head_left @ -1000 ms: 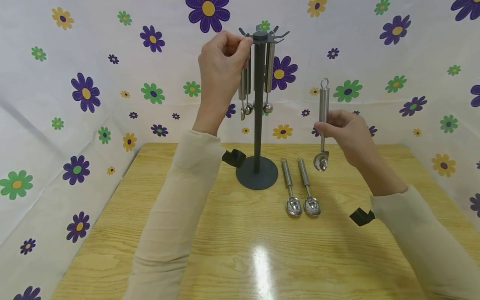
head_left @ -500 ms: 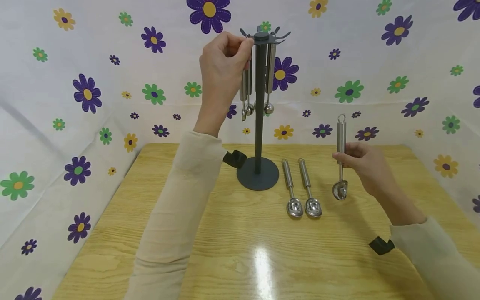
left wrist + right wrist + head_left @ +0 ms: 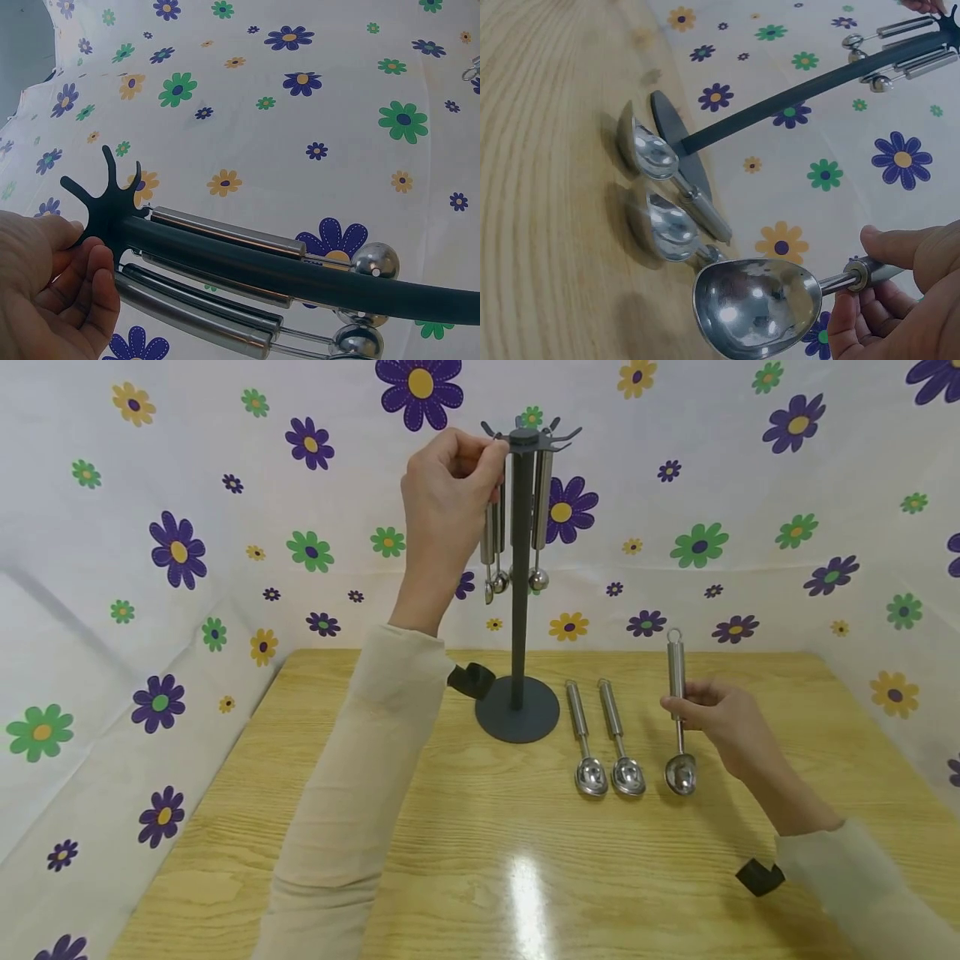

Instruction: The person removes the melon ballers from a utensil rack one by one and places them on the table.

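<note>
My left hand (image 3: 450, 497) pinches the hooked top (image 3: 105, 210) of a dark utensil stand (image 3: 519, 610) between thumb and fingers. Several metal utensils with steel handles (image 3: 225, 229) and small round heads hang from its hooks. My right hand (image 3: 731, 731) grips an ice cream scoop (image 3: 677, 668) by the lower part of its handle. This scoop stands nearly upright, ring end up, its bowl (image 3: 757, 304) low over the table. Two similar scoops, one on the left (image 3: 591, 776) and one on the right (image 3: 627, 776), lie side by side between the stand and my right hand.
The stand's round base (image 3: 517, 710) sits on the wooden table (image 3: 420, 827) near its back edge. A white cloth (image 3: 337, 468) with printed flowers hangs behind and at both sides. Black wrist mounts (image 3: 760, 877) jut from both sleeves.
My right hand has carried the scoop down toward the table and slightly to the right, beside the two lying scoops. My left hand has stayed at the stand's top.
</note>
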